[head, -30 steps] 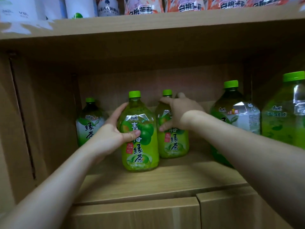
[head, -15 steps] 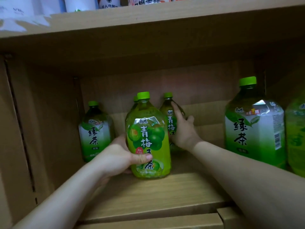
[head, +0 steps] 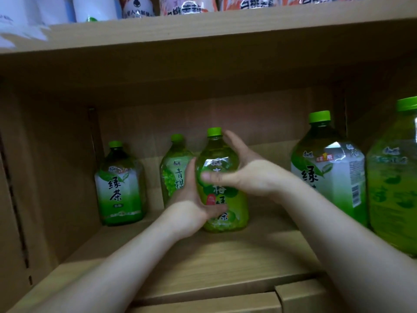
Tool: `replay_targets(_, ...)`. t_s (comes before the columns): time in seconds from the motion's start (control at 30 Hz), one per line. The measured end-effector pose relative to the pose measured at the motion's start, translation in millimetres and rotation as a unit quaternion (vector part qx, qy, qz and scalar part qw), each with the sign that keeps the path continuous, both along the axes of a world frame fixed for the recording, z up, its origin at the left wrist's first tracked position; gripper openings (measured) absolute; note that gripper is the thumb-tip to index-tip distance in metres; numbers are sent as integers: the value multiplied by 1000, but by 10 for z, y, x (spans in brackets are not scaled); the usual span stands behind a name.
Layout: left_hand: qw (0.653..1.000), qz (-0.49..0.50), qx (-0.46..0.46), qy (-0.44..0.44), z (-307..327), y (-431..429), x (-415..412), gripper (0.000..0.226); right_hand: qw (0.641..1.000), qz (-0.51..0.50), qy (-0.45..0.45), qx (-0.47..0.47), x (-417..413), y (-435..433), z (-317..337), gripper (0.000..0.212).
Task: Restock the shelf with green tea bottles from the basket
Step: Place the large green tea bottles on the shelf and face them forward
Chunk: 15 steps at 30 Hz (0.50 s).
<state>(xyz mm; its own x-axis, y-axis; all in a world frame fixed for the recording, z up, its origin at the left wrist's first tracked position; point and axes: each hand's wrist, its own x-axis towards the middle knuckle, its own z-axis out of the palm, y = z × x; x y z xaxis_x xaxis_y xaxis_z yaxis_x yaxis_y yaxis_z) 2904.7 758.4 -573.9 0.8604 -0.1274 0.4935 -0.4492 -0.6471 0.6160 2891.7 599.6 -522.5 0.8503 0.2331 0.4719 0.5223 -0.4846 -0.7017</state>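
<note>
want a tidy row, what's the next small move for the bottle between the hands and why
Probably slide the held bottle back level with the rear plum bottle: the left hand grips it, and it stands forward of that one.

Pretty dim overall. The shelf compartment (head: 248,114) is left in brownish shadow, darkest under the upper board (head: 203,32) and in the back corners. Light looks to be thrown in from the front, as the board's front edge is lit brighter than anything behind it. Soft glare is picked up on the big green tea bottle (head: 327,168) at right. The right hand (head: 250,175) is smeared by motion blur, and the label of the middle green tea bottle (head: 237,199) is left partly unreadable. The packets (head: 187,5) up top are washed out. Board lines are bent near the edges.
</note>
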Motion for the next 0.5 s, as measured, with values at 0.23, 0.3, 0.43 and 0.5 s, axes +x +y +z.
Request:
replay_targets(0.23,999,22,34,-1,-12,-308,71,125,831,-368,-296,-295,-336,-315,76,63)
replay_targets(0.3,999,31,42,4,0,-413,85,124,815,-417,-245,-318,-412,-535,187,71)
replay_targets(0.43,998,48,43,22,7,-525,67,124,849,-383,-113,-347,-354,-796,183,105)
replay_targets(0.5,995,90,43,-19,42,-551,-22,120,861,-362,-127,-333,-340,-860,177,123)
